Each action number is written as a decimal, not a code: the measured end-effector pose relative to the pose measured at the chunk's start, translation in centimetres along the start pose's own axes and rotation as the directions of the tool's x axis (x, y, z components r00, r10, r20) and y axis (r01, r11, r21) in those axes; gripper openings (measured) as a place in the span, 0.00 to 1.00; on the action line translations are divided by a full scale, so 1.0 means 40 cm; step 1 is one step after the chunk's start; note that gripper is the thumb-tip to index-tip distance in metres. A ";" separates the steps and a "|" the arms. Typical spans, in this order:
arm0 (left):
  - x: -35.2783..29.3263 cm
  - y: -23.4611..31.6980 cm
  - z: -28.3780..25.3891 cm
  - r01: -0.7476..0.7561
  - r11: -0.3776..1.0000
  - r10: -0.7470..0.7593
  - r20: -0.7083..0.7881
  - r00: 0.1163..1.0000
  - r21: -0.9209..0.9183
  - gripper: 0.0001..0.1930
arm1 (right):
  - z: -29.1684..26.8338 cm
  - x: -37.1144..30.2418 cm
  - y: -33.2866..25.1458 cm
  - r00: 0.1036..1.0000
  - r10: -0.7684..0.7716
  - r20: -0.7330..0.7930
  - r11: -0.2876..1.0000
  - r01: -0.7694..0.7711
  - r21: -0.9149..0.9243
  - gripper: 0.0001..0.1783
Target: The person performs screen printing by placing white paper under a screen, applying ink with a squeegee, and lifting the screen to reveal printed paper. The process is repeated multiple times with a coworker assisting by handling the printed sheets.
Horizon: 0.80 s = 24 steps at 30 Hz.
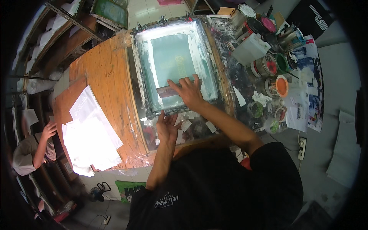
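A silk-screen frame (pixel 207 57) with pale green mesh and a white band around its middle lies on the table before me. My right hand (pixel 188 92) grips a dark squeegee (pixel 165 91) laid across the near part of the mesh. The squeegee's left end shows beyond my fingers; the rest is partly covered. At the frame's near edge is my left hand (pixel 167 128), palm turned up and fingers apart. Its fingertips meet the frame's edge; whether they press on it I cannot tell. Hinge clamps (pixel 163 19) sit along the far edge.
White printed sheets (pixel 90 138) lie piled on the wooden table (pixel 101 73) at left. Paint cans (pixel 264 66), jars and a white jug (pixel 251 49) crowd the right side. Another person's hand (pixel 49 130) is at the far left, by shelves (pixel 65 50).
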<state>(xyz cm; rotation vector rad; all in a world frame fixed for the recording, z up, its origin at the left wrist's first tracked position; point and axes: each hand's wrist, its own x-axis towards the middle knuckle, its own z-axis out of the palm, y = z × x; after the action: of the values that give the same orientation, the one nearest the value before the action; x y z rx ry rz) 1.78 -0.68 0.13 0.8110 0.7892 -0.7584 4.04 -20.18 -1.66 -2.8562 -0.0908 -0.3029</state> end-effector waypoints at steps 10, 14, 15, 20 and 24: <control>0.002 0.004 0.006 0.024 0.999 -0.024 -0.007 1.000 0.049 0.51 | 0.064 0.388 0.215 0.979 0.060 -0.194 0.987 -0.087 -0.134 0.35; 0.009 0.007 0.004 0.036 0.999 -0.035 -0.032 0.999 0.039 0.52 | 0.070 0.505 0.294 0.991 0.109 -0.078 0.989 -0.115 -0.090 0.33; 0.010 0.007 0.002 0.039 0.999 -0.038 -0.037 0.999 0.031 0.53 | 0.053 0.501 0.294 0.992 0.124 -0.010 0.991 -0.124 -0.052 0.32; -0.005 0.009 -0.014 0.026 0.999 -0.026 -0.014 1.000 0.019 0.46 | -0.097 0.281 0.155 0.970 0.069 0.232 0.989 -0.097 0.112 0.34; -0.043 0.034 -0.011 -0.015 0.999 0.012 0.077 0.997 0.038 0.27 | -0.192 0.052 -0.024 0.999 -0.040 0.018 0.998 0.039 0.048 0.35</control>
<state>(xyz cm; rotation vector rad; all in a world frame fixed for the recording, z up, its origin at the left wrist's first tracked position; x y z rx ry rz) 1.91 0.78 1.79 0.8161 0.7012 -0.7901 4.47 -21.25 6.26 -2.8134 -0.1559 -0.2784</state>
